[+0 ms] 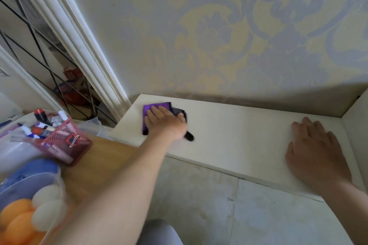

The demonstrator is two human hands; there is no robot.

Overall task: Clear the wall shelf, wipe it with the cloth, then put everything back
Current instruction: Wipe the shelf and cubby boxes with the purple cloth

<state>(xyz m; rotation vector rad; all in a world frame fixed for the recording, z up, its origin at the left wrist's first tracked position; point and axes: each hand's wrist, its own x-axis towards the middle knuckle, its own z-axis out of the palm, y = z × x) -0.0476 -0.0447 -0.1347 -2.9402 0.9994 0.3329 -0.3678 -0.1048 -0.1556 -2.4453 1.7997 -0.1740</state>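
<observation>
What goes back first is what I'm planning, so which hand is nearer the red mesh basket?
Left. The left hand presses the purple cloth on the shelf, just right of the red mesh basket; the right hand lies flat near the shelf's right end.

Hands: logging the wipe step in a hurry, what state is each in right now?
Left hand: open, flat fingers pressing the purple cloth on the shelf.
Right hand: open, resting flat on the shelf, holding nothing.

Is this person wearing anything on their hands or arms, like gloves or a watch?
No. The left hand and right hand are bare: no gloves, no rings on the fingers. Both forearms are uncovered, with no sleeve, watch or bracelet in view.
</observation>
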